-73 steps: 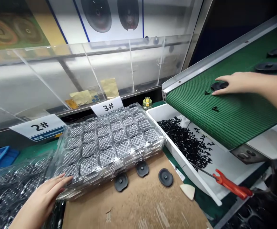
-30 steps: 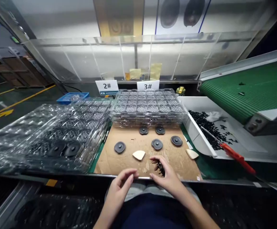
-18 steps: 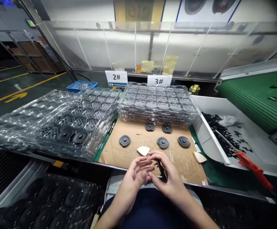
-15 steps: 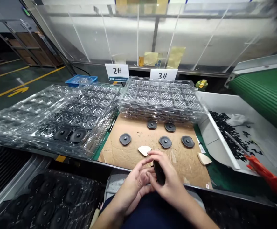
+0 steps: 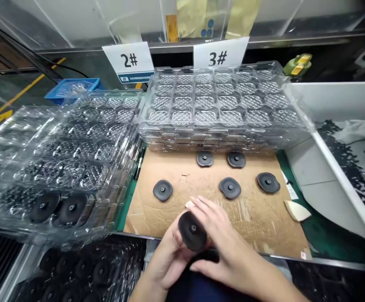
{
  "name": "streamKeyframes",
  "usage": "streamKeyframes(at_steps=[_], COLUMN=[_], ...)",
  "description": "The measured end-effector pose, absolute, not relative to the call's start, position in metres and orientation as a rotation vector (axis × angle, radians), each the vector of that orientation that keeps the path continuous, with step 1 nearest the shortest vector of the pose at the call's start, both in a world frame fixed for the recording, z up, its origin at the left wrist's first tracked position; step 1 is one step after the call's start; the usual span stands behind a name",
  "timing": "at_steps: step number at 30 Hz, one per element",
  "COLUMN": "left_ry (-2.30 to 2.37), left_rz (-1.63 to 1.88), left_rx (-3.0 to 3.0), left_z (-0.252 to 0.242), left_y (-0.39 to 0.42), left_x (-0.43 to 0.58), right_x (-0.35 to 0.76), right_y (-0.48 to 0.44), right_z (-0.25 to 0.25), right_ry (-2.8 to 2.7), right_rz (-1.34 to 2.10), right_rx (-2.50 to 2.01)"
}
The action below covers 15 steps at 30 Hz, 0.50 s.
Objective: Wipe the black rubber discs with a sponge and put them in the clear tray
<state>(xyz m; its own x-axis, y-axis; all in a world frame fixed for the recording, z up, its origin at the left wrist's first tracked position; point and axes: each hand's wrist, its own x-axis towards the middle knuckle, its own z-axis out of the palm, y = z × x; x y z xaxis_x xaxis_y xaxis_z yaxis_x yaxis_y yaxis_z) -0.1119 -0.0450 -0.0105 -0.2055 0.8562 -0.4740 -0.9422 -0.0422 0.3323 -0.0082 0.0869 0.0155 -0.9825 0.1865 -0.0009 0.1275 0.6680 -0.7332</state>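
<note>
My left hand (image 5: pixel 169 260) holds a round black plastic disc (image 5: pixel 192 230) with a small raised hub facing up. My right hand (image 5: pixel 221 241) is beside it, fingers stretched over the disc's far edge and thumb apart. Whether those fingers touch the disc I cannot tell. A dark shape between the palms is too hidden to name. At my right fingertips shows a bit of a white wedge-shaped piece (image 5: pixel 189 204), mostly covered by the hand. On the cardboard (image 5: pixel 176 218) lie several like discs, one to the left (image 5: pixel 162 190) and one to the right (image 5: pixel 268 183).
Stacked clear trays (image 5: pixel 216 121) stand behind the cardboard. More trays at left (image 5: pixel 107 167) hold two black discs. Another white wedge (image 5: pixel 297 210) lies at right, beside a white bin (image 5: pixel 336 167) of small black parts. Below left is a tray of discs (image 5: pixel 81 272).
The view has moved closer and down. The held disc has turned from edge-on to face up, in my left hand. My right thumb has spread away from its fingers.
</note>
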Motion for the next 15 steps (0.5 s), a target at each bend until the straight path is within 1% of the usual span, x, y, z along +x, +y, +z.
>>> streamKeyframes(at_steps=[3,5,7,10,15], left_ry=[0.610,0.631,0.646,0.647,0.708], left_rz=[1.711,1.762,1.806,1.836,1.892], left_rx=[-0.165,-0.164,-0.169,-0.186,-0.274], left_z=[-0.010,-0.011,-0.012,-0.012,-0.008], left_y=[-0.048,-0.050,-0.052,-0.053,-0.049], left_x=[-0.131,-0.141,-0.148,-0.152,-0.150], right_x=[-0.006,-0.009,-0.016,-0.024,-0.025], right_y=[0.103,0.108,0.106,0.095,0.080], right_z=[0.001,-0.016,-0.032,-0.049,-0.055], right_ry=[-2.709,-2.687,-2.726,-2.779,-2.768], right_rz=[1.281,1.199,1.092,1.023,0.952], right_rx=[-0.582,-0.829,-0.934,-0.893,-0.722])
